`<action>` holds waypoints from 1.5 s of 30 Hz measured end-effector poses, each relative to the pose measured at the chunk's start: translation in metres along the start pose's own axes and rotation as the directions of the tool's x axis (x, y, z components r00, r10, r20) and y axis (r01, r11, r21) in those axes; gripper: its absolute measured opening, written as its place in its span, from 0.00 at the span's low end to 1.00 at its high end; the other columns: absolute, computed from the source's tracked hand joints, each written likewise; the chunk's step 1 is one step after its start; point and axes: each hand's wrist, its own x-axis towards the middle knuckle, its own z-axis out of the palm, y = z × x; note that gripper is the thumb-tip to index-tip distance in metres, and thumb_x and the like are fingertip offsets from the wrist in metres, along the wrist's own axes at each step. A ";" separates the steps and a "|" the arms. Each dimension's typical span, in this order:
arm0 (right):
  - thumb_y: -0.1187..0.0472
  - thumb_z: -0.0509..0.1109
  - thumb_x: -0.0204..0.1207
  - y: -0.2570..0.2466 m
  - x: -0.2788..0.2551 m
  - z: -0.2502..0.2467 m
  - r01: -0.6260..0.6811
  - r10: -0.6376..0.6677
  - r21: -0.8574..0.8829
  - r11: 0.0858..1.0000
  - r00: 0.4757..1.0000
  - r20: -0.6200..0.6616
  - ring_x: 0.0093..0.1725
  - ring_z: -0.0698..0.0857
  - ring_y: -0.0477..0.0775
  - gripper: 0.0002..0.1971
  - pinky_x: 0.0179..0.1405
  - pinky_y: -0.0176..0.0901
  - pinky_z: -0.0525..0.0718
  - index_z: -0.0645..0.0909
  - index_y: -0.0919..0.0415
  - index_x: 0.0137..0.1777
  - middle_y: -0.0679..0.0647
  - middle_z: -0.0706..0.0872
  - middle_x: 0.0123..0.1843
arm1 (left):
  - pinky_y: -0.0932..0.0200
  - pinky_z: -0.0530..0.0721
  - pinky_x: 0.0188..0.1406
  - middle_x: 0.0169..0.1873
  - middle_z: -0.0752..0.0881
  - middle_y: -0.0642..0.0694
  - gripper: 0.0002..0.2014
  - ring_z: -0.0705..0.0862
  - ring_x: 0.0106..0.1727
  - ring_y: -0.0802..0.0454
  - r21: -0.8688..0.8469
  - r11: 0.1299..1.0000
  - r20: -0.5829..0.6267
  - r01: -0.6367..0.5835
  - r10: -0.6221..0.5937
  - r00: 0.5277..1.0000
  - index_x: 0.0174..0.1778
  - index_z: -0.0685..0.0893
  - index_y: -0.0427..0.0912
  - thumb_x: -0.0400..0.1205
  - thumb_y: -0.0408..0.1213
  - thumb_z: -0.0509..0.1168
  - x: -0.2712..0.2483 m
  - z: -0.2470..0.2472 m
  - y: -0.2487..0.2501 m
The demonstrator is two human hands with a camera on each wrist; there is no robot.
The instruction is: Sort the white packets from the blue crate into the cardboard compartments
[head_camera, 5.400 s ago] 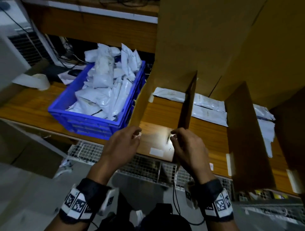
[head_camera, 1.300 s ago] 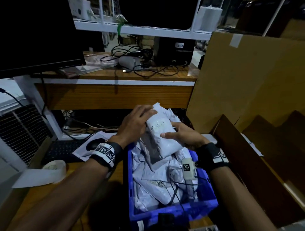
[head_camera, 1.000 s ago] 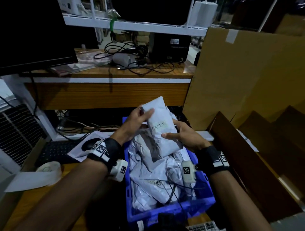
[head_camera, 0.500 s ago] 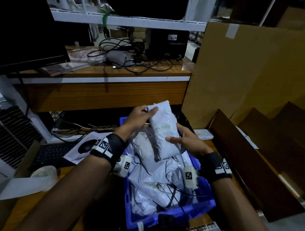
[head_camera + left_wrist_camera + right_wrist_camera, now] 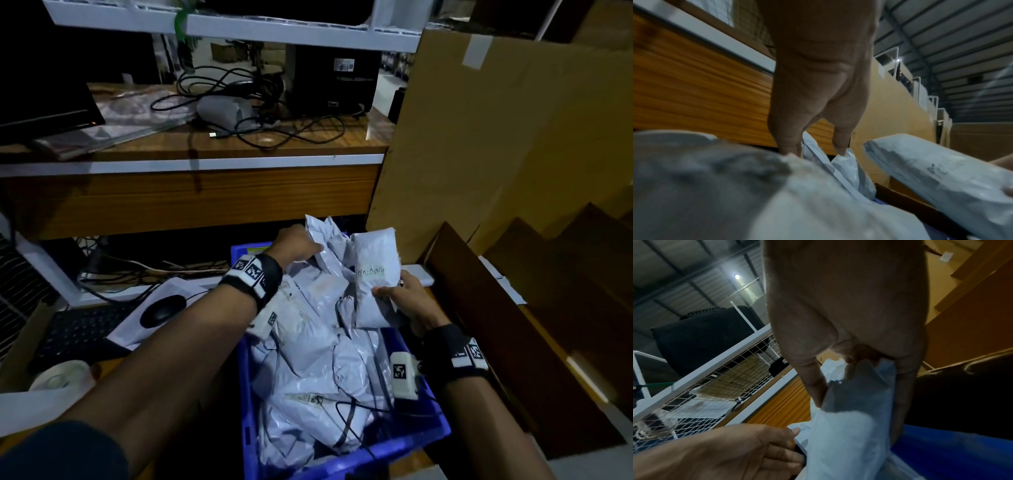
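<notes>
Right hand [image 5: 406,303] holds one white packet [image 5: 375,274] upright over the far right corner of the blue crate [image 5: 394,452]. Thumb is across the front and the fingers [image 5: 813,381] are curled behind its lower half, clamped on it. Handwritten side faces the head camera, probably so the label can be read; it reads roughly "PENDING". That label likely decides which slot it goes to.

Left hand [image 5: 296,241] is at the far end of the crate, its fingers [image 5: 786,142] down on the top edge of a second packet [image 5: 323,233] that stands up out of the pile. Whether they actually pinch it or just rest on it, I cannot tell; the fingertips are hidden among the bags. Looks like it is queuing the next one while the right hand is busy.

Crate is still heaped with packets [image 5: 308,359], so sorting is far from done. It sits on the table right beside the cardboard compartments [image 5: 513,308], which keeps the carry short: the held packet only needs to go right, over the first divider.

Bags are slick and floppy, so gripping low lets the top stand free for reading.
</notes>
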 end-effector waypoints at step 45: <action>0.70 0.69 0.74 -0.037 -0.068 -0.002 0.130 -0.278 0.314 0.941 0.826 0.490 0.71 0.82 0.75 0.28 0.79 0.74 0.73 0.81 0.72 0.77 0.74 0.84 0.75 | 0.31 0.88 0.68 0.46 0.88 0.44 0.04 0.88 0.55 0.43 -0.818 0.573 0.131 -0.036 0.247 0.960 0.50 0.85 0.39 0.86 0.28 0.66 -0.107 -0.071 -0.015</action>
